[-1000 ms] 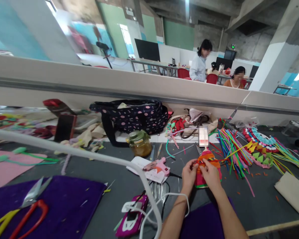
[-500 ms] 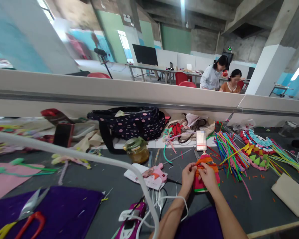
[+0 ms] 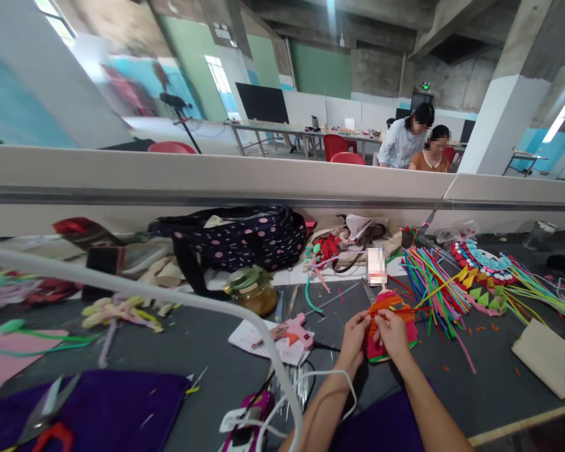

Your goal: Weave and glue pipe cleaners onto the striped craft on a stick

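Observation:
Both my hands meet over a red felt piece [image 3: 398, 339] with a green edge, on the dark table. My left hand [image 3: 355, 333] pinches the left end of an orange strip [image 3: 385, 306] that lies across the felt. Close beside it, my right hand [image 3: 390, 333] has its fingers closed on the same strip. The strip looks like thin felt or pipe cleaner; I cannot tell which. Part of the felt is hidden beneath my fingers. Just behind it is a small white tag [image 3: 376, 267].
Many coloured pipe cleaners [image 3: 435, 282] lie to the right, near a beaded collar [image 3: 483, 263]. Left of my hands are a pink glue gun [image 3: 292, 333], a glass jar [image 3: 250, 292] and a white cable [image 3: 245, 307]. Scissors [image 3: 47, 408] rest on purple felt [image 3: 127, 402]. Two people [image 3: 417, 141] are beyond the partition.
The view has shifted slightly, so the background sits a little further left. My hands stay on the orange strip, and the red felt has turned slightly.

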The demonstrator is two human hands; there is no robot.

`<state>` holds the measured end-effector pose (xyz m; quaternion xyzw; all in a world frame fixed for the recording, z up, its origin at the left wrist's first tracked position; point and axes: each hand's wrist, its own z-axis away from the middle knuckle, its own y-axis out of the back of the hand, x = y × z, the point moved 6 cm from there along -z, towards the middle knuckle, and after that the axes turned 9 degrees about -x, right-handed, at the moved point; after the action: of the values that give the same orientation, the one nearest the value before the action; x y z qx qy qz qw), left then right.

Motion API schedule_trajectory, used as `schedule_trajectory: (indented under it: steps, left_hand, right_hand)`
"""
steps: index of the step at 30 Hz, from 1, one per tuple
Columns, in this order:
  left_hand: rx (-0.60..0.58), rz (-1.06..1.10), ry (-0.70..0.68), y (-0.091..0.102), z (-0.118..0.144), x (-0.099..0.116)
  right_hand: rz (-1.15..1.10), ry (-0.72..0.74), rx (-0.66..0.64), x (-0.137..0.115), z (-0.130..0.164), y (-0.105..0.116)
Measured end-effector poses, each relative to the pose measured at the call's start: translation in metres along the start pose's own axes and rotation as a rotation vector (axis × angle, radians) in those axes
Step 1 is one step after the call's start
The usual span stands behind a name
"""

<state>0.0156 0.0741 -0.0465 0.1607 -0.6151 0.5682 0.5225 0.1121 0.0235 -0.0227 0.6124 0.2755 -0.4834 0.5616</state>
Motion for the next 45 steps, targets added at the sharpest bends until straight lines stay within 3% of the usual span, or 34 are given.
schedule_trajectory:
  steps: [5,11,15,17,22,26,33,40,45]
  left_hand:
    - [0.021,-0.038,-0.052,0.0,0.003,-0.001]
    - [0.078,-0.155,-0.149,0.002,0.005,0.005]
    - [0.103,-0.248,-0.196,0.003,0.005,0.014]
    - [0.105,-0.288,-0.21,0.004,0.005,0.019]
    - [0.079,-0.371,-0.22,0.002,0.006,0.03]
    - [0.039,-0.41,-0.214,-0.002,0.009,0.035]
    - [-0.042,-0.391,-0.162,-0.012,0.016,0.032]
    - [-0.072,-0.31,-0.105,-0.008,0.017,0.036]
    - [-0.087,-0.296,-0.086,-0.009,0.017,0.038]
  right_hand:
    - [0.118,-0.005,0.05,-0.008,0.004,0.001]
    - [0.425,0.038,0.135,-0.032,0.01,0.012]
    - [0.896,0.195,0.01,-0.062,0.011,0.012]
    - [0.984,0.281,-0.072,-0.075,0.009,0.016]
    - [1.063,0.41,-0.227,-0.097,0.002,0.026]
    - [1.087,0.41,-0.286,-0.102,-0.008,0.031]
    - [1.037,0.335,-0.295,-0.099,-0.026,0.041]
    - [0.966,0.495,-0.307,-0.085,-0.001,0.036]
    - [0.979,0.693,-0.188,-0.071,0.012,0.036]
